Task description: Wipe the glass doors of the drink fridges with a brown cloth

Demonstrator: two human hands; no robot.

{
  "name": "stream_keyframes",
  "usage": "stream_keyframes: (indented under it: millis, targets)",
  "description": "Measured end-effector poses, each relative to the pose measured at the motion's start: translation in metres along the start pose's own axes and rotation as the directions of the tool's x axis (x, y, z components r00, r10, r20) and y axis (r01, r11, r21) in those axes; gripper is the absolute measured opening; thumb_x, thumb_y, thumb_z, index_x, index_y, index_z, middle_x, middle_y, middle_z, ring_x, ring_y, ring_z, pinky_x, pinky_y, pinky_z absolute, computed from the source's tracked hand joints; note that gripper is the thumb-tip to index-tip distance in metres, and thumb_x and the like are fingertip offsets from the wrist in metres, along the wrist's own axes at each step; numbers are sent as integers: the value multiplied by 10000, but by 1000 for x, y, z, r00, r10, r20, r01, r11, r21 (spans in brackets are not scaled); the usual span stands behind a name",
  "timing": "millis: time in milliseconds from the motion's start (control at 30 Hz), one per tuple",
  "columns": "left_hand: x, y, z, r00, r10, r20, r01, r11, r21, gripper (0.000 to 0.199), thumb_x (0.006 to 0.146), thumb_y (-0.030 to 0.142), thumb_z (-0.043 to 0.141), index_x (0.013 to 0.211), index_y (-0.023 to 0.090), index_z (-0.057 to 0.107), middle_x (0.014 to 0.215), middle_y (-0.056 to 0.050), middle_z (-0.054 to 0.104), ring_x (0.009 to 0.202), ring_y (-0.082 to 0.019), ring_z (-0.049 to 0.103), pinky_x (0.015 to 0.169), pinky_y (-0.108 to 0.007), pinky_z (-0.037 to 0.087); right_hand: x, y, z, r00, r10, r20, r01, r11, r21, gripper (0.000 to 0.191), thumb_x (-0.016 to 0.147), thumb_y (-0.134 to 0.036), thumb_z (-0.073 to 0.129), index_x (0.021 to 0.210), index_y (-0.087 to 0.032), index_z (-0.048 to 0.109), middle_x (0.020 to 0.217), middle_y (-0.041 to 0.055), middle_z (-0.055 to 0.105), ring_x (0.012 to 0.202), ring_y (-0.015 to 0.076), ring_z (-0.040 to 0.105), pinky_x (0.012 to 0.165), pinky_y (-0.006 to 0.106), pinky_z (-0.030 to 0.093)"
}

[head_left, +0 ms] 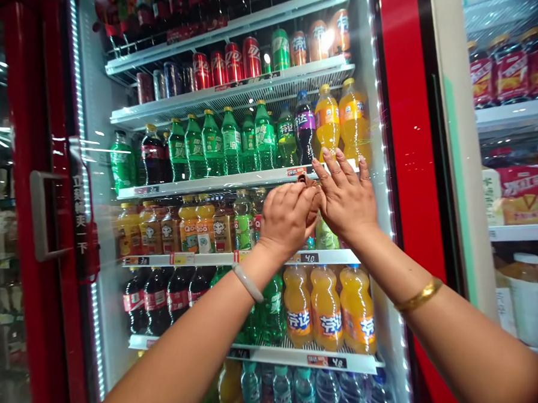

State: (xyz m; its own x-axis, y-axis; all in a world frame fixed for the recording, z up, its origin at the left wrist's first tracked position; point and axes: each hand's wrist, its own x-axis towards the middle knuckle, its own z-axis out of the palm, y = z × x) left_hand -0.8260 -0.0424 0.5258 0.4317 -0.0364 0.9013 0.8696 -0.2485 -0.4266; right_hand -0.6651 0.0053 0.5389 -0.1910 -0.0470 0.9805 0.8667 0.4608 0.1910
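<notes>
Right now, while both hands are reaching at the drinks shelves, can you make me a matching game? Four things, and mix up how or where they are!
Things:
1. left hand
2. right hand
3. bottle with the purple label
4. red cans

How or where:
A. fairly flat, gold bangle on its wrist
B. on the shelf above the green bottles
C. curled, pale bangle on its wrist
D. standing beside an orange bottle

Right pairs: 1-C, 2-A, 3-D, 4-B
</notes>
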Motion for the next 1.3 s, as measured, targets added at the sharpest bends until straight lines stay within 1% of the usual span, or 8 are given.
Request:
stream_keyframes:
  millis: [233,433,533,700,800,967,1133,1300]
  targets:
    - [52,-12,8,965,-216,-147,227,972,60,449,867,315,671,1296,201,600,1335,-112,639,1247,-311,536,1111,-467,394,6,8,-11,999,-38,34,37,999,7,556,1045,-358,374,1589,-248,339,1686,36,293,1576,259,241,1299,576,154]
    - [22,34,15,998,57,10,-57,998,5,464,907,393,619,1324,193,590,1350,-132,628,1254,-309,537,1115,-473,376,8,57,-34,961,-223,167,221,975,28,561,1050,-359,346,1604,-289,291,1678,-44,296,1567,201,265,1324,503,119]
    - [16,33,16,987,155,51,-154,988,-16,415,957,362,550,1342,212,591,1373,-127,625,1275,-300,536,1126,-473,364,3,66,-36,966,-216,142,221,975,-16,573,1041,-332,365,1605,-287,278,1684,-46,274,1576,196,236,1327,511,95]
    - [58,10,14,999,-38,-10,38,999,8,424,920,330,617,1326,211,589,1398,-125,605,1307,-323,503,1139,-486,344,-1,63,-31,985,-165,55,169,982,-80,578,1022,-347,440,1586,-274,335,1683,1,279,1577,215,240,1318,543,103]
    - [71,20,15,985,-156,-78,158,987,10,432,879,354,673,1272,189,600,1326,-132,623,1234,-327,523,1086,-481,382,0,64,-27,998,-51,-36,49,997,-65,580,1034,-389,413,1586,-226,346,1687,49,273,1583,246,221,1312,558,50]
    - [39,57,23,999,-32,-21,32,999,1,434,910,398,630,1291,195,589,1234,-116,646,1091,-298,555,992,-459,413,0,68,-22,998,-3,-64,-1,998,-57,555,1063,-442,340,1569,-218,387,1678,87,295,1575,290,234,1285,608,14]
    - [51,43,16,994,96,57,-99,993,63,374,959,373,563,1301,223,589,1193,-105,653,1057,-285,559,937,-432,418,-1,63,-26,999,21,-26,-24,993,-120,566,1036,-417,405,1569,-231,365,1681,82,303,1573,289,238,1273,643,93]
    - [85,39,10,979,-203,-25,205,973,108,370,906,377,656,1229,205,598,1208,-122,635,1106,-314,542,939,-447,431,-2,60,-29,999,26,-24,-30,987,-157,551,1050,-394,325,1580,-249,355,1683,64,297,1574,267,239,1288,595,75]
